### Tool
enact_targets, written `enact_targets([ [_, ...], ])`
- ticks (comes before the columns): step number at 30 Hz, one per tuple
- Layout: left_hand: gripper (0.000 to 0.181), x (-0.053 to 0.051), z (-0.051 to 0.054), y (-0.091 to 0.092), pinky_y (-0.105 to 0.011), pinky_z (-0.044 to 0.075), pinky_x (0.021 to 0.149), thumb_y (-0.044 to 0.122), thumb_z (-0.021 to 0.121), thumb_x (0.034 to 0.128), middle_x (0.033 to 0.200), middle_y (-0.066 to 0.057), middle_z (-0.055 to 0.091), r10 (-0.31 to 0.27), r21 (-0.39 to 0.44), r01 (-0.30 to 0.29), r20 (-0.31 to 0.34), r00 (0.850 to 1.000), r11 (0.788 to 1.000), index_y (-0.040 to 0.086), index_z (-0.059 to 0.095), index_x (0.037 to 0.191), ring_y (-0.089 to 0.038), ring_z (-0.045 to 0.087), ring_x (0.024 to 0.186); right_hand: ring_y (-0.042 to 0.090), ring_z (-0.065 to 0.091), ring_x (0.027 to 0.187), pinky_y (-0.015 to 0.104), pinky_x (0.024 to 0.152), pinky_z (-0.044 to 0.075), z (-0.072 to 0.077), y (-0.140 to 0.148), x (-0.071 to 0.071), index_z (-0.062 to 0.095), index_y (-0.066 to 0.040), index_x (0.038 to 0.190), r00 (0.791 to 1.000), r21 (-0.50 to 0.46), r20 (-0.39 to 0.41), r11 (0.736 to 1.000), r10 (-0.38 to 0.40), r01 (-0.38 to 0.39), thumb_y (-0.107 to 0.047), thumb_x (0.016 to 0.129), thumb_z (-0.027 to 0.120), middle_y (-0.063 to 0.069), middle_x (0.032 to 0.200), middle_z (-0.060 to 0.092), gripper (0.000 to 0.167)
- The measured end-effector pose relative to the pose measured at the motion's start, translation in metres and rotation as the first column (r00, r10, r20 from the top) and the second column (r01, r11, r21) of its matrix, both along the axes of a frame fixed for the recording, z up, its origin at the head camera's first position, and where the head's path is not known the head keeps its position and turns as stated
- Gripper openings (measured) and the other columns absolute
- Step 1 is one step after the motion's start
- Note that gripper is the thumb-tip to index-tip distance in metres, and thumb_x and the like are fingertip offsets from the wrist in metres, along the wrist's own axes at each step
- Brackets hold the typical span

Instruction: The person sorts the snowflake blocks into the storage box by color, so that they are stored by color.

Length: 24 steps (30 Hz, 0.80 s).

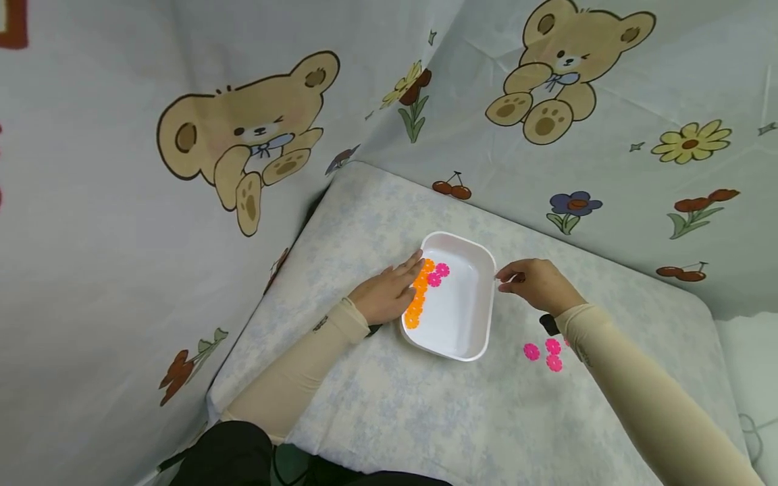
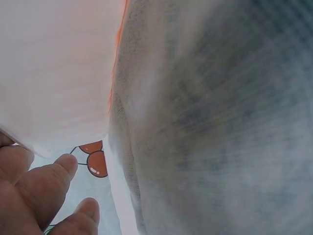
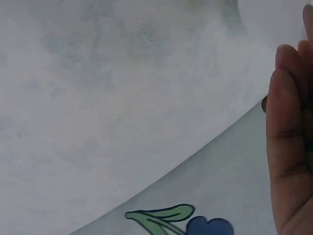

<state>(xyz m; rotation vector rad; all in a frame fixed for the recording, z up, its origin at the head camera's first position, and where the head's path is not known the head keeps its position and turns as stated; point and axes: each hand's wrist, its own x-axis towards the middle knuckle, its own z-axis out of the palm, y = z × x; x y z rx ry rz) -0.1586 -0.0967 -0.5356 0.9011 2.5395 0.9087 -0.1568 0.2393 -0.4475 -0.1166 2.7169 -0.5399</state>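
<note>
A white tray lies on the cloth-covered table. Along its left side runs a band of orange flower-shaped pieces, with several pink ones beside the upper part. My left hand rests over the tray's left rim, fingers extended; its fingers also show in the left wrist view. Just outside the right rim is my right hand, fingers loosely bent and no piece visible in it. The right wrist view catches its fingers at the edge. Whether it touches the rim is unclear.
Several pink flower pieces lie on the table right of the tray, partly hidden by the right sleeve. Printed cloth with bears hangs behind and to the left of the table.
</note>
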Motion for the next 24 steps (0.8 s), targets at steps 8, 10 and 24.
enact_targets([
  [8,0.060,0.000,-0.001,-0.002,-0.046,0.017,0.135,0.029,0.036,0.1125,0.176,0.012,-0.001,-0.013,0.030,0.013,-0.001,1.000,0.999,0.017,0.015,0.168,-0.010,0.016,0.161,0.035,0.067,0.109,0.054,0.089,0.060,-0.031,0.070,0.022,0.073,-0.008,0.126,0.989,0.072,0.123,0.995,-0.077,0.069,-0.030,0.096,0.076,0.018,0.124,0.072,0.038],
  [10,0.060,0.000,-0.001,-0.002,-0.046,0.017,0.135,0.029,0.036,0.1125,0.176,0.012,-0.001,-0.012,0.036,0.012,0.001,1.000,0.999,0.017,0.015,0.168,-0.010,0.016,0.161,0.038,0.066,0.112,0.057,0.090,0.059,-0.035,0.088,0.028,0.072,-0.006,0.128,0.982,0.098,0.150,0.990,-0.111,0.097,-0.033,0.094,0.077,0.021,0.128,0.070,0.043],
  [24,0.061,0.000,-0.002,-0.002,-0.043,0.016,0.135,0.030,0.037,0.1128,0.174,0.017,-0.003,-0.003,0.029,0.002,0.010,1.000,1.000,0.021,0.013,0.168,-0.006,0.015,0.161,0.039,0.065,0.109,0.056,0.085,0.057,-0.045,0.139,0.062,0.073,-0.003,0.122,0.962,0.161,0.205,0.976,-0.181,0.149,-0.015,0.090,0.075,0.020,0.121,0.072,0.035],
])
